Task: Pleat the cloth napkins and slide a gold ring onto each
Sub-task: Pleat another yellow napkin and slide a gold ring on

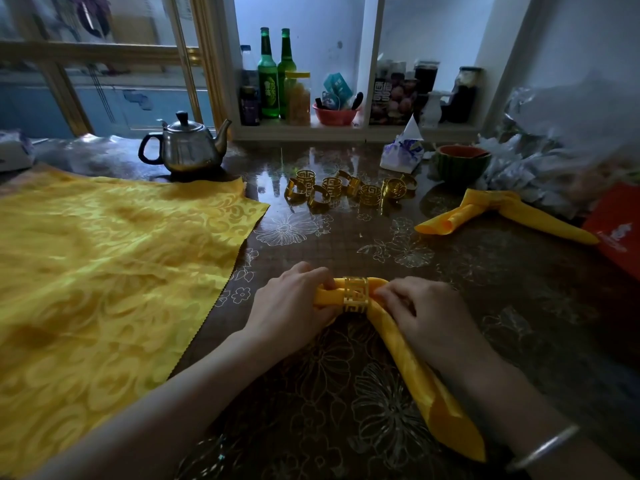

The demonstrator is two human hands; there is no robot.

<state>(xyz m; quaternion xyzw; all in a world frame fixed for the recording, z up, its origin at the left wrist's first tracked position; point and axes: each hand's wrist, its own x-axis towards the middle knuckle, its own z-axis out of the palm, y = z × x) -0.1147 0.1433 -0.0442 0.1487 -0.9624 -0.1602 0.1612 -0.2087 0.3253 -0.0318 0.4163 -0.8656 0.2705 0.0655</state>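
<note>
A folded yellow napkin [412, 372] lies bent on the dark table, with a gold ring [356, 294] around its fold. My left hand [294, 303] grips the napkin's short end left of the ring. My right hand [426, 313] pinches the cloth just right of the ring. Several loose gold rings [349, 190] lie in a cluster farther back. A flat stack of yellow napkins [104, 278] covers the left side. Another folded napkin [498, 213] lies at the right; whether it bears a ring I cannot tell.
A steel teapot [188, 145] stands behind the flat napkins. A tissue pack [401, 152], a green and red bowl [460, 162], crumpled plastic bags [561, 147] and a red box [620, 233] crowd the right. A shelf with green bottles [268, 77] and jars lines the back.
</note>
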